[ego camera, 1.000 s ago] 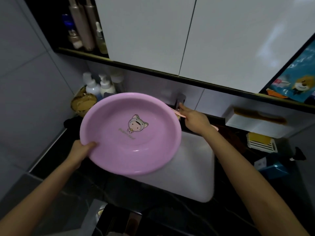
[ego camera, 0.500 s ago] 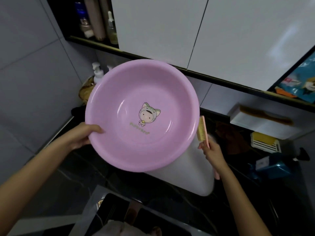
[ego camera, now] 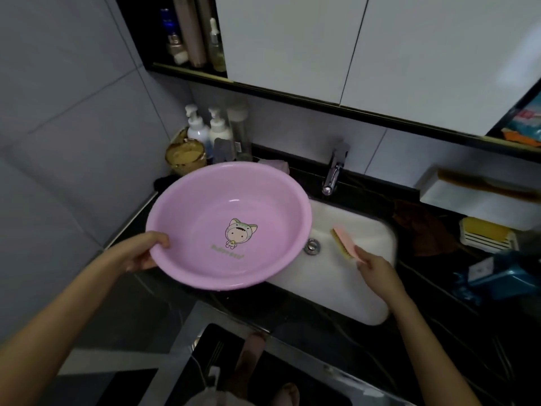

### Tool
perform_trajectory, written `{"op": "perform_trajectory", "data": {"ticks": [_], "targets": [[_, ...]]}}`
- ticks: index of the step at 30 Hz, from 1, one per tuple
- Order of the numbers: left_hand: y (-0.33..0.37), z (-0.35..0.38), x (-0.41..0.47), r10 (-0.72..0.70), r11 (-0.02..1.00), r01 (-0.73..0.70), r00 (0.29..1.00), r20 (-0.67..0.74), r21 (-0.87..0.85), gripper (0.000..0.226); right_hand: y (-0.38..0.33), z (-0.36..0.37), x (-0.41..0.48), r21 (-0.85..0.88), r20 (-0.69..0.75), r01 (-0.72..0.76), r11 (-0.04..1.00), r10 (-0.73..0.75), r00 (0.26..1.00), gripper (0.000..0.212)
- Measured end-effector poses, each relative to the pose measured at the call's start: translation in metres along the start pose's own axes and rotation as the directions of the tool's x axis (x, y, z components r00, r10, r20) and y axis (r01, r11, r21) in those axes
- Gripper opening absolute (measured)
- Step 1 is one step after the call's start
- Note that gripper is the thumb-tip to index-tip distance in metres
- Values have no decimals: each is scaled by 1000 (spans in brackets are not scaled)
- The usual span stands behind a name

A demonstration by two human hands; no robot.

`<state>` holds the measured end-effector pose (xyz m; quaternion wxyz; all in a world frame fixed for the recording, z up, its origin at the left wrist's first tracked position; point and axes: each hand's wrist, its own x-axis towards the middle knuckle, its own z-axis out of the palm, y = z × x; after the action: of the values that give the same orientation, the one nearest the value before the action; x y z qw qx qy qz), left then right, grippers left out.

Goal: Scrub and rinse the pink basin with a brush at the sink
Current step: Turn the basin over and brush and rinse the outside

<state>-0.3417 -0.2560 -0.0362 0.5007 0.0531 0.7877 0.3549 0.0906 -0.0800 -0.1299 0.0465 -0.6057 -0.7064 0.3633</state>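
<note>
The pink basin [ego camera: 205, 200], with a cartoon cat-hooded figure printed inside, hangs tilted toward me over the left side of the white sink [ego camera: 360, 291]. My left hand [ego camera: 143, 253] grips its near-left rim, thumb inside. My right hand [ego camera: 373, 266] holds a pink brush [ego camera: 345, 244] with yellowish bristles over the sink bowl, to the right of the basin and apart from it. The chrome tap [ego camera: 333, 174] stands behind the sink, and no water is seen running. The drain [ego camera: 311, 246] shows beside the basin's edge.
Pump bottles [ego camera: 209, 130] and a gold-rimmed bowl [ego camera: 186, 156] crowd the back-left corner. A white wall shelf [ego camera: 474, 197], a soap dish with a yellow bar [ego camera: 487, 237] and a blue object [ego camera: 506, 276] sit on the right. White cabinets [ego camera: 351, 45] hang overhead. The counter [ego camera: 336, 332] is black.
The basin has come down from a raised, steeply tilted pose to a lower, flatter one over the sink's left side. My right hand has lowered the brush into the sink bowl.
</note>
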Motion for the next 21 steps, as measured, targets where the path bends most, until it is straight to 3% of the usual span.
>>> {"op": "perform_trajectory", "data": {"ticks": [3, 5, 6, 7, 9, 10, 11, 13, 14, 17, 18, 20, 21], "targets": [[-4, 18, 7, 9, 1000, -8, 999, 43, -19, 7, -7, -15, -16, 29, -201, 83, 996, -76, 977, 51], [-5, 34, 7, 4, 1000, -3, 997, 80, -10, 6, -7, -14, -37, -6, -451, 170, 985, -154, 879, 51], [-6, 43, 8, 3, 1000, -3, 995, 101, 3, 6, -4, -13, -43, -57, -504, 162, 985, -168, 847, 51], [-8, 51, 8, 2, 1000, -3, 993, 121, 12, 6, 0, -10, -48, -132, -444, 108, 985, -156, 882, 50], [-10, 69, 8, -2, 1000, 0, 987, 158, 11, 6, 10, -9, -55, -383, -118, -42, 923, -4, 993, 51], [-12, 76, 8, -2, 1000, 0, 985, 175, 12, 6, 13, -7, -61, -440, -68, -69, 895, 43, 997, 52], [-12, 84, 8, 2, 1000, -4, 981, 196, 10, 5, 16, -5, -68, -424, -131, -79, 902, 26, 991, 53], [-14, 95, 8, 8, 1000, -3, 974, 226, -19, 5, 13, -2, -79, -262, -414, -74, 962, -43, 909, 52], [-16, 99, 8, 7, 1000, -1, 972, 237, -24, 7, 12, -2, -80, -255, -466, -83, 963, -47, 884, 52], [-20, 111, 11, 4, 999, 4, 972, 236, -35, 18, 17, -6, -78, -328, -254, -177, 928, 94, 963, 49], [-23, 114, 10, -1, 999, 11, 972, 237, -41, 19, 20, -5, -80, -229, -310, -188, 955, 112, 944, 48], [-26, 121, 10, -4, 996, 25, 967, 255, -80, 20, 23, -8, -83, 58, -556, -95, 994, 112, 824, 37], [-27, 123, 10, -1, 994, 30, 963, 268, -102, 20, 24, -9, -85, 187, -599, -71, 980, 171, 782, 28]]}}
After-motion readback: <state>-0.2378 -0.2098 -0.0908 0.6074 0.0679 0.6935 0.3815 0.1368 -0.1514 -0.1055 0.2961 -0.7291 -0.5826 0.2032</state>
